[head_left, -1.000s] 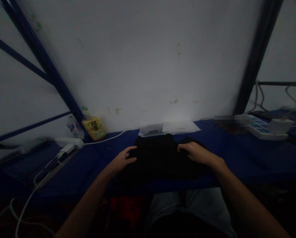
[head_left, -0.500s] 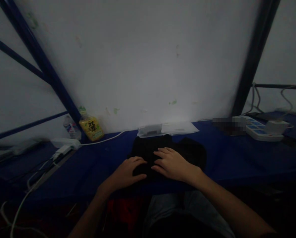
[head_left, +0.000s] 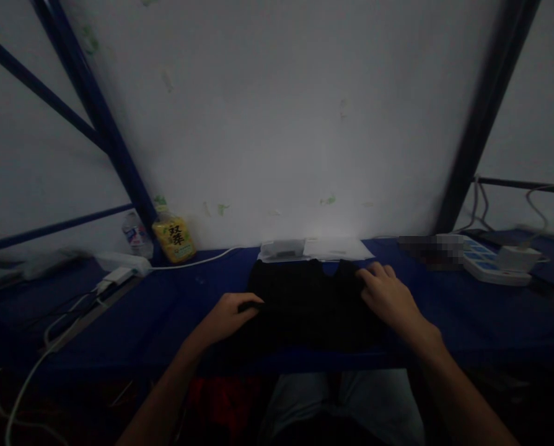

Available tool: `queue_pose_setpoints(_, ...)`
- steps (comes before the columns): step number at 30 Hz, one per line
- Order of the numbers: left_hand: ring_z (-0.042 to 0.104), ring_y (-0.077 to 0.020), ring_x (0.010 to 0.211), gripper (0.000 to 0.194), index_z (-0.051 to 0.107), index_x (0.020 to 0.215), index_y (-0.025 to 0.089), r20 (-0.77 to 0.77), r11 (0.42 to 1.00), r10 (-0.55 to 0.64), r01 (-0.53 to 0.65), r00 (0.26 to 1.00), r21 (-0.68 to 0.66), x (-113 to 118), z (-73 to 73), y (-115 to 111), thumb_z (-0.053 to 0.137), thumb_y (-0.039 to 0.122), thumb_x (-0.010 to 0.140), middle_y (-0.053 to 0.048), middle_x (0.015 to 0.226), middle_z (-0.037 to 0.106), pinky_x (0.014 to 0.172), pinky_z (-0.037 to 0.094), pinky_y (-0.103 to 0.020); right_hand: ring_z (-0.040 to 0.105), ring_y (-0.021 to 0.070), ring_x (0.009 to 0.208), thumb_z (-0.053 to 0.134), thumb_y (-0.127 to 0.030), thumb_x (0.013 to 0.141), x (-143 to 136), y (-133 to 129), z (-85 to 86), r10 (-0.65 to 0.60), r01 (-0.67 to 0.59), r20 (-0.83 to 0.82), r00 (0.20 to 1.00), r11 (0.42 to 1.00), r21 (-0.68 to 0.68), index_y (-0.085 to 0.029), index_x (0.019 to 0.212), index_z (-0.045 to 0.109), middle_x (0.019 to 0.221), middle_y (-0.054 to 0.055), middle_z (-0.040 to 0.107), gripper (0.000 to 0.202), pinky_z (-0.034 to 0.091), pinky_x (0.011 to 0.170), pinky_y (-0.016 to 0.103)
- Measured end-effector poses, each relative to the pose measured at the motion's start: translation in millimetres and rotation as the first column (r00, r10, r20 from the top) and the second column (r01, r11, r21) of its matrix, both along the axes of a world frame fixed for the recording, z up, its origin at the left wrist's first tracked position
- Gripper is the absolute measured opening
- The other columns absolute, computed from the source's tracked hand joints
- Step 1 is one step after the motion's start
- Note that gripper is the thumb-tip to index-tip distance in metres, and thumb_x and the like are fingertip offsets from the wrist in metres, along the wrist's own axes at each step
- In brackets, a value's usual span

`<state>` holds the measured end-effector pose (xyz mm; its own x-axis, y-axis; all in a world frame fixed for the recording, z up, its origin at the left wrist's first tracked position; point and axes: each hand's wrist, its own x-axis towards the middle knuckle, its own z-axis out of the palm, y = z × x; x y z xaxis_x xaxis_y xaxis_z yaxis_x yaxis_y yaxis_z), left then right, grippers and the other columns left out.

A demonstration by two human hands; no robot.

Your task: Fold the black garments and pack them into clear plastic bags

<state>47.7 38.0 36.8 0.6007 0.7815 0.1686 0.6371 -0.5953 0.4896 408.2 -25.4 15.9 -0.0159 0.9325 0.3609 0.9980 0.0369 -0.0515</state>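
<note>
A black cloth lies spread on the blue table, near its front edge. At the cloth's left side, my left hand pinches its edge between thumb and fingers. My right hand grips the upper right part of the cloth, its fingertips curled into the fabric. The cloth is very dark, so its folds are hard to make out.
White papers lie behind the cloth by the wall. A yellow package and a plastic bottle stand at the back left. White power strips lie left and right, with cables.
My hands have moved apart, the right one outward to the cloth's right side. Both have closed on the cloth, which now lies wider and flatter. The view has shifted slightly.
</note>
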Motion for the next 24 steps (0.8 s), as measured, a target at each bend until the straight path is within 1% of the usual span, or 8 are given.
queue_pose_setpoints(2,0.065,-0.0220,0.094,0.026,0.072,0.096,0.024,0.031,0.999,0.039,-0.040,0.999,0.018,3.3,7.4,9.9,0.052,0.037,0.086,-0.001,0.099,0.072,0.087,0.047,-0.032,0.045,0.0286,0.121,0.053,-0.012,0.079,-13.7,0.1,10.9,0.264,-0.264,0.004,0.964,0.962,0.066,-0.023,0.131,0.051,0.132,0.013,0.051,0.053,0.041,0.096,0.041)
queue_pose_setpoints(4,0.065,-0.0228,0.093,0.025,0.073,0.093,0.024,0.069,0.998,0.061,-0.063,0.996,0.029,6.9,15.3,22.4,0.054,0.038,0.084,-0.001,0.096,0.073,0.085,0.047,-0.032,0.039,0.0275,0.129,0.060,-0.017,0.077,-29.4,5.1,21.1,0.523,-0.523,0.002,0.852,0.851,0.045,-0.029,0.139,0.042,0.141,0.009,0.045,0.066,0.037,0.103,0.043)
queue_pose_setpoints(6,0.065,-0.0226,0.091,0.026,0.073,0.093,0.023,0.102,0.998,0.056,-0.059,0.993,0.022,10.1,22.0,37.2,0.055,0.039,0.084,-0.001,0.095,0.073,0.083,0.047,-0.032,0.043,0.0265,0.126,0.062,-0.022,0.079,-42.0,18.6,28.3,0.633,-0.633,-0.008,0.774,0.774,-0.004,-0.031,0.139,0.043,0.138,0.007,0.049,0.064,0.038,0.102,0.043)
queue_pose_setpoints(10,0.064,-0.0219,0.083,0.032,0.072,0.092,0.020,0.077,0.989,0.139,-0.141,0.987,0.032,13.8,28.6,70.7,0.053,0.045,0.085,-0.002,0.086,0.071,0.077,0.047,-0.031,0.060,0.0231,0.105,0.047,-0.021,0.090,-42.8,69.9,35.4,0.480,-0.480,-0.061,0.875,0.877,0.012,-0.021,0.124,0.058,0.113,0.010,0.066,0.036,0.045,0.091,0.037)
queue_pose_setpoints(15,0.057,-0.0222,0.106,0.033,0.066,0.110,0.023,0.044,0.949,0.204,-0.209,0.978,0.234,20.0,28.1,97.2,0.048,0.043,0.091,-0.005,0.106,0.068,0.090,0.043,-0.031,0.060,0.0241,0.107,0.049,-0.024,0.091,-18.0,117.5,39.7,0.252,-0.249,-0.109,0.962,0.968,0.043,-0.016,0.125,0.057,0.116,0.013,0.066,0.036,0.043,0.091,0.035)
queue_pose_setpoints(17,0.053,-0.0225,0.114,0.035,0.063,0.116,0.024,-0.024,0.952,0.151,-0.139,0.988,0.272,26.1,26.2,96.3,0.046,0.045,0.093,-0.006,0.115,0.065,0.096,0.039,-0.033,0.059,0.0224,0.107,0.046,-0.023,0.093,-17.1,115.1,38.9,0.324,-0.319,-0.100,0.941,0.946,0.056,-0.016,0.123,0.059,0.116,0.012,0.066,0.033,0.043,0.092,0.033)
queue_pose_setpoints(21,0.047,-0.0262,0.124,0.046,0.056,0.128,0.031,-0.258,0.977,-0.033,0.086,0.966,0.195,37.8,13.6,80.1,0.048,0.055,0.089,-0.006,0.134,0.054,0.105,0.030,-0.040,0.060,0.0205,0.103,0.047,-0.030,0.094,-26.6,90.9,25.7,0.591,-0.593,-0.054,0.805,0.804,-0.033,-0.020,0.119,0.062,0.112,0.010,0.066,0.031,0.044,0.089,0.032)
queue_pose_setpoints(24,0.039,-0.0320,0.132,0.065,0.045,0.138,0.035,-0.337,0.994,-0.046,0.076,0.941,0.079,35.7,0.1,70.1,0.056,0.063,0.080,-0.008,0.146,0.043,0.107,0.025,-0.048,0.062,0.0209,0.099,0.045,-0.031,0.094,-21.9,81.1,9.2,0.574,-0.574,-0.030,0.818,0.811,-0.111,-0.019,0.116,0.064,0.109,0.010,0.067,0.031,0.045,0.085,0.032)
